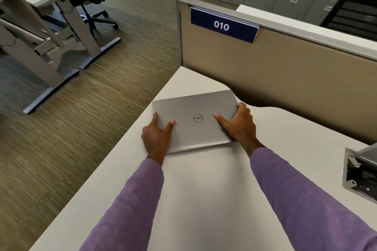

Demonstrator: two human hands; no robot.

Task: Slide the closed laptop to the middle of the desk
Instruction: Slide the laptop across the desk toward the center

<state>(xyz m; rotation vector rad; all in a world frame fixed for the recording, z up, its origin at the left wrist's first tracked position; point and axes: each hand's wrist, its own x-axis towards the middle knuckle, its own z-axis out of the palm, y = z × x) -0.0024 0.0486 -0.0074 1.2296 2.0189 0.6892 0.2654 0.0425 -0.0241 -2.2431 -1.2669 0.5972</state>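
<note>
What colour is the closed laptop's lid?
Silver-grey, with a dark round logo; the laptop shows clearly in the head view.

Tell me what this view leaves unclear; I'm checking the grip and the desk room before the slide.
- Head view: left hand palm and near-left corner of laptop, hidden under the hand.
- Right hand covers the laptop's right edge.
- Desk right end and cable box, cut off by the frame edge.

The pale worktop [204,189] carries a closed silver laptop [195,126] near its far left corner, just beside the edge; a recessed cable box [346,177] sits at its right side.
</note>
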